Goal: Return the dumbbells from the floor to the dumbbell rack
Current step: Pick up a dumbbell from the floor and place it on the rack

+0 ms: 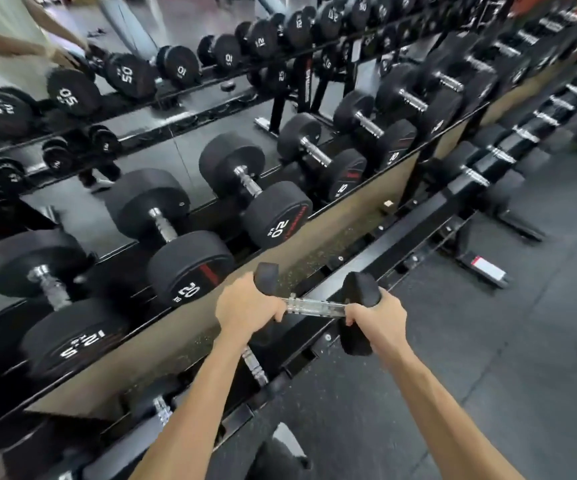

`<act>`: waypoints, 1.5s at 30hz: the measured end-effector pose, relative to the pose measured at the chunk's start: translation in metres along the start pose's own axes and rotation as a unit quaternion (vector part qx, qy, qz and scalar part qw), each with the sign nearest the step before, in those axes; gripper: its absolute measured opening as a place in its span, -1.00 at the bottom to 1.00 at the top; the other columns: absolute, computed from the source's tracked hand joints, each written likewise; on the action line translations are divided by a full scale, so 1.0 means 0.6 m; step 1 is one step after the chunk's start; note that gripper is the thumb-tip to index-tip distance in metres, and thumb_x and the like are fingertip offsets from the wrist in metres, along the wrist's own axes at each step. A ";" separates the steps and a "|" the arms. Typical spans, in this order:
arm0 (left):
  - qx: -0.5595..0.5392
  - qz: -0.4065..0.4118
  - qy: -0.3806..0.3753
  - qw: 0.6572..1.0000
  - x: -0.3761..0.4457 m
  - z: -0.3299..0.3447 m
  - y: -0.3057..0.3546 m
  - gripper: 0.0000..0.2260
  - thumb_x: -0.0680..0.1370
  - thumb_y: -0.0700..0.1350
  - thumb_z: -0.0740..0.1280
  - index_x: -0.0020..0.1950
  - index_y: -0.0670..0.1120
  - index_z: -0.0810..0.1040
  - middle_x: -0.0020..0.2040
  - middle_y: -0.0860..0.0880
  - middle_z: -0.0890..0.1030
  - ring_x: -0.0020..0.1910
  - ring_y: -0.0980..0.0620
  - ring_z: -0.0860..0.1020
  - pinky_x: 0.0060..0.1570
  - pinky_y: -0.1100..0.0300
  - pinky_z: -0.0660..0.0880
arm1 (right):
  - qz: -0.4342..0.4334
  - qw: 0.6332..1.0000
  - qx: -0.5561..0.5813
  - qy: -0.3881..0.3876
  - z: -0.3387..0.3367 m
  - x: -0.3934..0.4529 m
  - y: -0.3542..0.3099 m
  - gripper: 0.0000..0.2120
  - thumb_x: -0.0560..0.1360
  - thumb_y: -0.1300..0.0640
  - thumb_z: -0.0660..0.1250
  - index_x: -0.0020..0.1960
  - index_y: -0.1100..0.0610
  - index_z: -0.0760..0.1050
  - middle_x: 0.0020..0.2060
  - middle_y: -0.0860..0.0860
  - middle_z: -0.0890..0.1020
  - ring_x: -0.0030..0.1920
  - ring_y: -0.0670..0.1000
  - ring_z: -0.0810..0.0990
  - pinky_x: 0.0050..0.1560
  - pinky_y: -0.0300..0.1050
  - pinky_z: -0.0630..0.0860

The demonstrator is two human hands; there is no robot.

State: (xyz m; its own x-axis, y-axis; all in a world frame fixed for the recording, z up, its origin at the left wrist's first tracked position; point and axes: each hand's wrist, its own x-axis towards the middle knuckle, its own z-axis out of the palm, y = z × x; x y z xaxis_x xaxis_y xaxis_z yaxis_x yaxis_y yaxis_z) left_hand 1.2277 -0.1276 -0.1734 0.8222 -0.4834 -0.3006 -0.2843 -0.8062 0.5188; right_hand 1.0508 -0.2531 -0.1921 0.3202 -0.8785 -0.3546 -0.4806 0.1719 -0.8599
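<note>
While both hands are in view, I record a two-handed hold on one dumbbell (318, 306). The left hand (247, 304) curls its fingers round the left end of the chrome handle, hard against the left head; the right hand (379, 315) curls round the right end, its fingers wrapped under the bar beside the right head. Between the two grips a bare stretch of handle shows. I note the dumbbell is off the floor, held level and roughly parallel to the front rail of the dumbbell rack (349, 271), over the lower tier. Just beyond the left grip, on the upper tier, sits a black dumbbell marked 20 (190, 268); a second one marked 20 (276, 216) lies further along, beyond the held bar. Below the left forearm, a chrome handle (254, 365) of a racked dumbbell shows on the lower tier. To the right of the right grip lies dark rubber flooring (488, 375).
</note>
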 end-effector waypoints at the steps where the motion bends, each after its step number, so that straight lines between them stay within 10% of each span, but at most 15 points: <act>1: 0.008 0.003 -0.015 1.000 0.007 0.010 -0.008 -0.49 0.09 0.07 0.49 0.02 0.04 0.59 -0.06 0.03 0.67 -0.05 -0.11 0.64 -0.17 0.14 0.57 | 0.008 1.000 0.002 0.007 0.006 0.001 0.013 -0.75 0.20 0.28 0.49 -0.16 0.14 0.53 -0.29 0.01 0.55 -0.33 -0.01 0.44 -0.52 -0.32 0.33; 24: 0.185 0.023 -0.238 0.953 0.427 0.334 -0.014 -0.23 0.10 -0.18 0.44 0.30 0.22 0.48 0.04 -0.02 0.71 0.05 -0.17 0.65 0.06 -0.03 0.62 | 0.360 0.910 0.164 0.120 0.222 0.277 0.260 -0.46 0.14 0.16 0.43 0.14 0.10 0.57 -0.20 -0.08 0.63 -0.25 -0.20 0.53 -0.45 -0.43 0.37; 29: 0.249 0.028 -0.266 0.931 0.489 0.387 0.004 -0.23 0.22 -0.18 0.48 0.42 0.16 0.45 0.13 -0.09 0.70 0.14 -0.20 0.61 0.12 0.01 0.59 | 0.403 0.906 0.100 0.084 0.236 0.345 0.301 -0.55 0.31 0.30 0.51 0.14 0.11 0.48 -0.05 0.05 0.59 -0.08 0.09 0.53 -0.37 -0.30 0.39; 37: 0.230 -0.007 -0.302 0.925 0.455 0.361 0.011 -0.24 0.46 -0.09 0.44 0.61 0.04 0.18 0.28 -0.17 0.58 0.24 -0.24 0.55 0.22 -0.10 0.52 | 0.418 0.899 0.127 0.037 0.229 0.320 0.302 -0.42 0.32 0.21 0.58 0.27 0.09 0.45 0.04 0.02 0.61 0.01 0.06 0.59 -0.25 -0.23 0.47; 45: 0.252 0.156 -0.357 0.886 0.340 0.319 0.160 -0.49 0.53 0.00 0.36 0.50 0.10 0.43 0.38 -0.06 0.57 0.30 -0.13 0.56 0.31 -0.04 0.48 | 0.377 0.886 0.260 0.070 0.024 0.271 0.257 -0.69 0.60 0.14 0.35 0.34 0.10 0.54 0.00 0.03 0.71 -0.11 -0.01 0.69 -0.10 -0.09 0.60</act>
State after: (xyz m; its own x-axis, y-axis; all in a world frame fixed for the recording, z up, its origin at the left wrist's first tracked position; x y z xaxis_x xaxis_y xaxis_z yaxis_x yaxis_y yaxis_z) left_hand 1.2737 -0.3690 -0.3382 0.1940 -0.6564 -0.7290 -0.7751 -0.5581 0.2962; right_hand 1.0408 -0.3631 -0.3875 -0.0543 -0.4665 -0.8829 -0.0611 0.8841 -0.4634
